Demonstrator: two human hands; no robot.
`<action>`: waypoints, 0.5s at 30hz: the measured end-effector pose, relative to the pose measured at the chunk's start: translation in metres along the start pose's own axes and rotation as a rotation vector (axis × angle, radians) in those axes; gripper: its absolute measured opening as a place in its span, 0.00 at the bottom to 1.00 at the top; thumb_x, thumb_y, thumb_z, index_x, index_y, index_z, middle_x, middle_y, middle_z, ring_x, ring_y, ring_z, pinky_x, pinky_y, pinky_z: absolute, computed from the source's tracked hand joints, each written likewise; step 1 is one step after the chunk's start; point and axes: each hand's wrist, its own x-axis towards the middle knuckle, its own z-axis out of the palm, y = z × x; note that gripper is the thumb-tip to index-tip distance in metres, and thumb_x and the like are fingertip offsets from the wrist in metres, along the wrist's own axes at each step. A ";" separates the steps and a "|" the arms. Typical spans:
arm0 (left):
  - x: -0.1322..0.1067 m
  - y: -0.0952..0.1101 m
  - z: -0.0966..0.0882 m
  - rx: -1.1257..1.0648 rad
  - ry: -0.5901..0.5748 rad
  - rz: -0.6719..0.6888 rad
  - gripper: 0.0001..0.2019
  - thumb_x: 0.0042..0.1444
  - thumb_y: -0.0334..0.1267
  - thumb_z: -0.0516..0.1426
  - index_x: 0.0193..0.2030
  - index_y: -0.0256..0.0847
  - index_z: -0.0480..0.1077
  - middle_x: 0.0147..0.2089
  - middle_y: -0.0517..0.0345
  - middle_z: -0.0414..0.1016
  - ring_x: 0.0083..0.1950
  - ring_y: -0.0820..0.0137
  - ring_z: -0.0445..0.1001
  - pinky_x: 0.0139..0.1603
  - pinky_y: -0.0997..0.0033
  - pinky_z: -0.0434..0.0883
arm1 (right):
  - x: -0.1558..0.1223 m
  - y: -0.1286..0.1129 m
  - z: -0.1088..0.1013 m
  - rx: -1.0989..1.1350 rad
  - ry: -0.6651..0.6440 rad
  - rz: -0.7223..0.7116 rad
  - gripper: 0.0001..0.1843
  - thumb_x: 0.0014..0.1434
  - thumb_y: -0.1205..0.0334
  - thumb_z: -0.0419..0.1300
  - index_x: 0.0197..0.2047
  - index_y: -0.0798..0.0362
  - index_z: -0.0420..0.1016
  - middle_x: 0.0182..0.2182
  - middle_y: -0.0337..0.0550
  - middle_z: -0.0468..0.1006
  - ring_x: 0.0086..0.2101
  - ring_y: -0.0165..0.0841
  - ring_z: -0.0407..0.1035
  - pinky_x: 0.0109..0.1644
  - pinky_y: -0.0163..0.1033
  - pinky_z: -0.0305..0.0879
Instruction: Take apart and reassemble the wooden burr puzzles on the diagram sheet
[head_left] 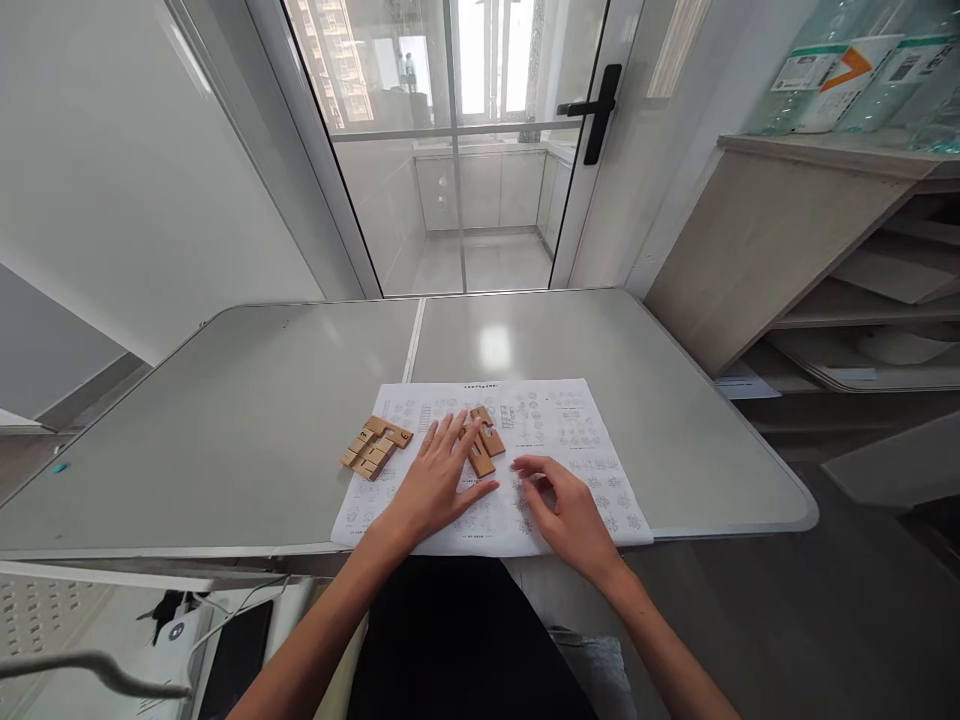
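My left hand (pixel 444 468) lies with its fingers spread over the printed sheet (pixel 450 535), partly covering some notched wooden puzzle pieces (pixel 491 436). Whether the fingers press on those pieces I cannot tell. Just left of that hand, several more wooden puzzle pieces (pixel 375 447) with dark markings sit together at the sheet's left edge. To the right, my right hand (pixel 559 505) rests on or just over the paper, its fingers loosely curved and apart, with no object visible in it. Small line drawings and text cover the sheet.
The grey table (pixel 705 470) has a rounded right corner. Beyond its far edge stands a glass door with a black handle (pixel 599 112). Wooden shelves (pixel 780 240) holding plastic bottles (pixel 832 80) are at the right. A white trolley (pixel 67 620) with cables stands at lower left.
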 end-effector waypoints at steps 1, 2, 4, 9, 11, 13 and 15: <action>-0.003 -0.001 -0.001 -0.009 0.012 -0.022 0.44 0.67 0.60 0.59 0.82 0.49 0.45 0.82 0.42 0.51 0.83 0.47 0.48 0.80 0.37 0.52 | 0.002 -0.001 0.000 -0.024 -0.007 -0.013 0.13 0.72 0.61 0.53 0.56 0.48 0.75 0.50 0.48 0.81 0.45 0.41 0.78 0.50 0.48 0.77; -0.006 -0.002 -0.002 -0.017 0.021 -0.042 0.45 0.66 0.60 0.60 0.82 0.49 0.44 0.82 0.41 0.53 0.82 0.46 0.51 0.79 0.37 0.54 | 0.005 -0.002 0.000 -0.053 -0.014 -0.030 0.14 0.72 0.62 0.53 0.57 0.49 0.74 0.49 0.49 0.81 0.44 0.41 0.77 0.49 0.48 0.77; -0.012 -0.004 -0.002 -0.038 0.043 -0.067 0.46 0.65 0.59 0.61 0.82 0.49 0.43 0.80 0.40 0.57 0.80 0.46 0.57 0.78 0.38 0.58 | 0.013 -0.005 0.003 -0.122 -0.027 -0.064 0.16 0.72 0.63 0.52 0.59 0.49 0.72 0.51 0.51 0.79 0.43 0.42 0.77 0.49 0.49 0.77; -0.020 -0.006 -0.002 -0.085 0.104 -0.098 0.45 0.65 0.54 0.64 0.80 0.50 0.46 0.76 0.41 0.62 0.76 0.48 0.64 0.75 0.43 0.64 | 0.040 -0.006 0.015 -0.278 -0.033 -0.106 0.19 0.72 0.65 0.54 0.64 0.48 0.71 0.56 0.53 0.73 0.45 0.43 0.78 0.47 0.50 0.78; -0.023 -0.007 -0.004 -0.105 0.104 -0.109 0.44 0.65 0.53 0.64 0.80 0.51 0.46 0.76 0.42 0.63 0.76 0.48 0.64 0.74 0.43 0.65 | 0.050 -0.004 0.019 -0.338 -0.040 -0.116 0.19 0.72 0.64 0.54 0.63 0.48 0.73 0.55 0.53 0.73 0.45 0.44 0.78 0.44 0.49 0.78; -0.026 -0.008 -0.005 -0.128 0.104 -0.114 0.43 0.65 0.54 0.64 0.80 0.53 0.47 0.76 0.43 0.63 0.75 0.48 0.65 0.74 0.42 0.66 | 0.055 -0.002 0.021 -0.388 -0.046 -0.124 0.16 0.72 0.63 0.55 0.60 0.48 0.75 0.54 0.54 0.74 0.44 0.44 0.78 0.41 0.47 0.78; -0.028 -0.008 -0.006 -0.141 0.103 -0.124 0.42 0.65 0.55 0.63 0.80 0.53 0.48 0.75 0.43 0.64 0.75 0.47 0.66 0.73 0.42 0.67 | 0.057 -0.001 0.022 -0.415 -0.052 -0.130 0.14 0.73 0.62 0.55 0.57 0.48 0.77 0.52 0.53 0.74 0.44 0.44 0.77 0.39 0.46 0.77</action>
